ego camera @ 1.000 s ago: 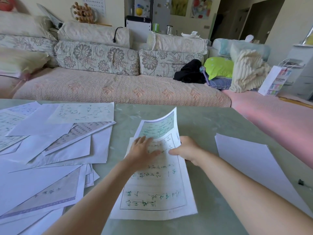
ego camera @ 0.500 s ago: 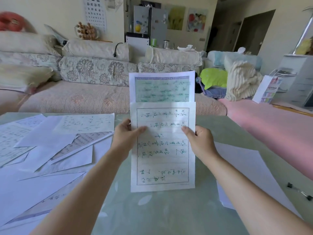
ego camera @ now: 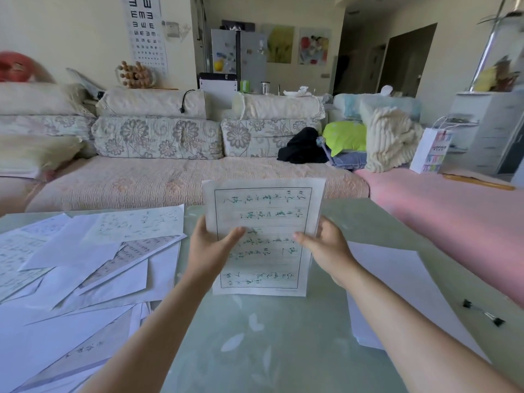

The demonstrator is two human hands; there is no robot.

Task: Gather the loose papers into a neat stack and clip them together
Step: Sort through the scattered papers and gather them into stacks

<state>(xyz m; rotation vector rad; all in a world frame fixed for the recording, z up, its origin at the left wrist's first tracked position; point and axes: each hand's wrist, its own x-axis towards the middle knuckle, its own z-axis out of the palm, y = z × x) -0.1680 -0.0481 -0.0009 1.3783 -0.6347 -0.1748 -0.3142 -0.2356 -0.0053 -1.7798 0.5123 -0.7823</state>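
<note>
The only writing you can read is on the eye chart (ego camera: 146, 32) on the wall, well beyond your fingers: rows of the letter E, turned various ways and shrinking downward. The held sheet (ego camera: 263, 251) carries rows of green and dark handwritten characters inside a ruled black frame; the characters are too blurred to read. The sheet is white, upright and faces you, with its lower edge at or just above the counter (ego camera: 269, 350); contact cannot be confirmed, nor whether another sheet lies behind it. Your left hand (ego camera: 209, 248) grips the sheet's left edge, with the thumb across the front and the fingers curled behind. Your right hand (ego camera: 326, 251) grips the right edge the same way. The loose papers (ego camera: 85, 265) lie in an overlapping scatter on the counter to the left of your left-hand fingers, some printed and some blank side up. A blank sheet (ego camera: 397, 279) lies flat to the right of your right-hand fingers, partly under your forearm. Two black binder clips (ego camera: 482, 312) lie further right, near the counter's edge. A floral sofa (ego camera: 170, 154) stands beyond the counter.
</note>
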